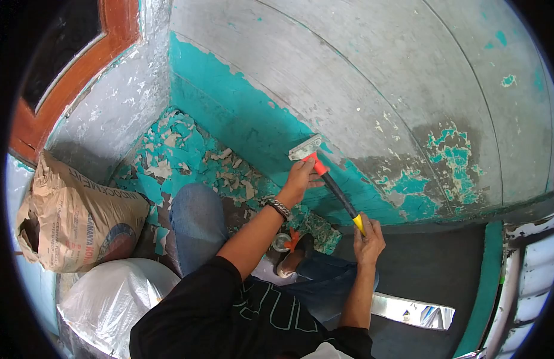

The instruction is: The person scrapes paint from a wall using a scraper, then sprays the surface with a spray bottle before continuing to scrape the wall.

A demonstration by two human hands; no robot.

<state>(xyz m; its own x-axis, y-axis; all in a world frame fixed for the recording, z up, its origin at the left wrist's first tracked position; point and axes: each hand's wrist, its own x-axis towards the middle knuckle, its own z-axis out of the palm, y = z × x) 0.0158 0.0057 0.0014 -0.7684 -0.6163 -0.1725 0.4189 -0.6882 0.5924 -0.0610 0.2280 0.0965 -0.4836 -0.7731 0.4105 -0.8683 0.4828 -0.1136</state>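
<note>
A long-handled scraper with a metal head, red collar, black shaft and yellow end is in both my hands. My left hand, a bracelet on its wrist, is closed around the red collar just below the head. My right hand grips the yellow end. The scraper's head is at the wall, over the edge between teal paint and bare grey surface; whether the blade touches cannot be made out.
Peeled paint flakes cover the floor by my knee. A torn paper cement bag and a white plastic sack stand at the left. A brown wooden frame is at upper left. A small jar sits by my foot.
</note>
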